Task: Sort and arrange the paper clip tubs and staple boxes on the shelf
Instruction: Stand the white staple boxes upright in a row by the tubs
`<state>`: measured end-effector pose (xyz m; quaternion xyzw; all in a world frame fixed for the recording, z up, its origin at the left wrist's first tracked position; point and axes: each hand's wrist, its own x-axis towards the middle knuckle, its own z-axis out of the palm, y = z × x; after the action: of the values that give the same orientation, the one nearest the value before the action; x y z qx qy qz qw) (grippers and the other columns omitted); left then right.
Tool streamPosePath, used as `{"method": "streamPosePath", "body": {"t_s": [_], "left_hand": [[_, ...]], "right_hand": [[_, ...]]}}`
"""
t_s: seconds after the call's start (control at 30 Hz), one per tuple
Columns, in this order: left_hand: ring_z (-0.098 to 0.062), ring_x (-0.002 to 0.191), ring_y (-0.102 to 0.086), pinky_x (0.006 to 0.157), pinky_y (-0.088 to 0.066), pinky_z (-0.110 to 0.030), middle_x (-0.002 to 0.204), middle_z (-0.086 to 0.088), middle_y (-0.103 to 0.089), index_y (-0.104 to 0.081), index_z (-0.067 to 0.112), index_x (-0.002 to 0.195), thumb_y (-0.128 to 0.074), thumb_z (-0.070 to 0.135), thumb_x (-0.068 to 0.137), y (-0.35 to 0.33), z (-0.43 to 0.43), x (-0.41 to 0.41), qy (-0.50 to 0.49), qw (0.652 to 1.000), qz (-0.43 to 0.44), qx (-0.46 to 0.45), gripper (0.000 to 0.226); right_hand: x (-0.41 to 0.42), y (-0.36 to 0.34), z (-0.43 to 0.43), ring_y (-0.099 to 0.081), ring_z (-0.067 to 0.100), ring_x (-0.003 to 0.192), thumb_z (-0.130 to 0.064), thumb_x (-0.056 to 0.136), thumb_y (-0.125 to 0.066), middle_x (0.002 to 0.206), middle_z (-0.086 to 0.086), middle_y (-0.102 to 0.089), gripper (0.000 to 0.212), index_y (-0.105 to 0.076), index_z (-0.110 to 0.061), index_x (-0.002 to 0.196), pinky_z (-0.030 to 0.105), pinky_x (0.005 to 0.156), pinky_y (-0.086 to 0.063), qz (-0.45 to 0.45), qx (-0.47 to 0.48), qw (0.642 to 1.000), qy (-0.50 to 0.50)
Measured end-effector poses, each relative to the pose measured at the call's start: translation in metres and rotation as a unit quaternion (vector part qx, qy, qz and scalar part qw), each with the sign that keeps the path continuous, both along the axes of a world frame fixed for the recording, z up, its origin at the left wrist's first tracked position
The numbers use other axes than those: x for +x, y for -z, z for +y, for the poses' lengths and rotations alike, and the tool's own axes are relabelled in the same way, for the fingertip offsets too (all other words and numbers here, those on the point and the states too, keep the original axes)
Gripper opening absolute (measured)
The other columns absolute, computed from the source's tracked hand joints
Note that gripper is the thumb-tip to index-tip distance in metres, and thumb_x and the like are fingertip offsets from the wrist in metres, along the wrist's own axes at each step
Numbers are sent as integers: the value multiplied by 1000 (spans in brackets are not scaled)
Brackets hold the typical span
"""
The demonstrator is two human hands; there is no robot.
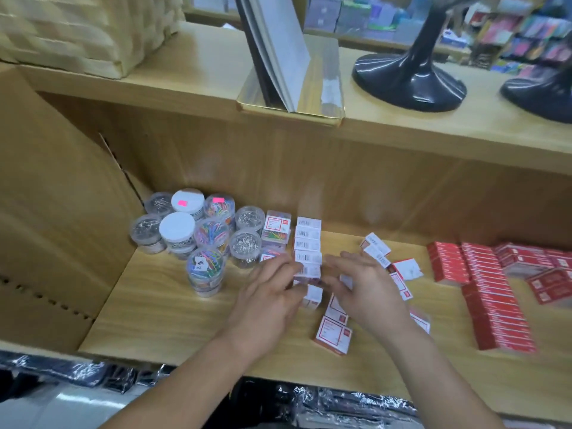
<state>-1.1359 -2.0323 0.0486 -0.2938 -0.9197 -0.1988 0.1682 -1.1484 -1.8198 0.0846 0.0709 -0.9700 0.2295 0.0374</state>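
Observation:
Several round clear paper clip tubs [198, 233] cluster at the back left of the wooden shelf [173, 311]. A row of small white staple boxes [308, 243] runs front to back beside them. My left hand [272, 295] and my right hand [362, 286] close in on the row's near end from either side; their fingers touch the nearest white box [311, 272], and blur hides whether they curl round it. Loose red-and-white boxes [332, 334] lie scattered under and right of my right hand. Red staple boxes [492, 292] are stacked at the right.
A cardboard divider [62, 212] walls off the shelf's left side. On the upper shelf stand a woven basket [77, 29], a gold tray with booklets [291, 82] and two black stand bases [408, 78]. Plastic-wrapped dark goods [309, 404] lie below the shelf's front edge.

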Motion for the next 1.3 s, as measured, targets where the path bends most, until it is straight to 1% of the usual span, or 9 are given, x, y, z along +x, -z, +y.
{"method": "streamPosePath", "body": {"t_s": [0.13,0.4,0.53,0.63,0.73,0.83,0.97,1.17,1.3], "left_hand": [[-26,127,-59,109,-47,-41,125,0,-69,-75,17,104,-66,28,93,12,7,-11,16,1000,18,-12,17],[-26,120,-66,100,-55,-42,123,-5,-73,-76,13,108,-79,16,84,21,12,-13,13,999,32,26,24],[-25,122,-65,104,-51,-43,124,-6,-72,-77,14,105,-82,14,82,21,14,-11,15,999,35,14,24],[-28,130,-58,113,-40,-44,130,-6,-68,-74,13,109,-73,15,87,12,15,-2,-7,999,34,-1,22],[-28,114,-61,94,-52,-42,123,-2,-66,-71,15,114,-71,11,88,1,17,19,0,999,-11,49,26],[-19,96,-64,74,-55,-36,109,10,-62,-68,30,112,-60,41,95,-1,28,39,-8,991,-122,58,22],[-15,106,-64,79,-56,-36,123,14,-55,-63,39,122,-49,78,82,10,51,43,-79,970,-230,16,58],[-9,97,-63,77,-54,-32,109,18,-53,-71,33,106,-61,69,77,15,50,45,-90,956,-256,114,47],[-10,88,-62,74,-53,-34,101,17,-51,-66,29,111,-64,64,80,21,21,52,-105,951,-246,156,47]], "right_hand": [[21,-11,35,-66,16,109,-17,89,-72,115,-7,-73,26,-75,-24,114,27,89,-50,1,-61,995,73],[62,1,57,-66,15,100,-11,84,-76,104,-16,-70,21,-76,-24,101,40,84,-55,37,-102,988,112],[64,3,55,-63,12,100,-7,80,-80,100,-35,-58,26,-77,-22,100,24,87,-48,48,-102,989,101],[63,12,55,-62,18,106,-12,76,-84,107,-15,-67,29,-76,-18,104,19,90,-43,46,-67,991,103],[61,17,55,-61,20,110,-23,77,-86,115,-5,-65,30,-77,-18,105,32,91,-51,45,-50,992,107],[62,17,54,-58,21,113,-32,79,-82,119,-6,-61,28,-77,-23,105,39,90,-53,60,-54,992,95],[61,22,51,-53,23,124,-39,79,-76,131,-3,-57,34,-75,-26,110,42,94,-49,56,-36,997,49],[65,21,47,-51,33,128,-23,70,-88,133,4,-57,39,-72,-19,105,52,93,-51,82,-12,990,112],[64,16,24,-38,35,143,-35,78,-81,147,10,-50,44,-70,-15,116,53,105,-44,100,43,992,61]]}}
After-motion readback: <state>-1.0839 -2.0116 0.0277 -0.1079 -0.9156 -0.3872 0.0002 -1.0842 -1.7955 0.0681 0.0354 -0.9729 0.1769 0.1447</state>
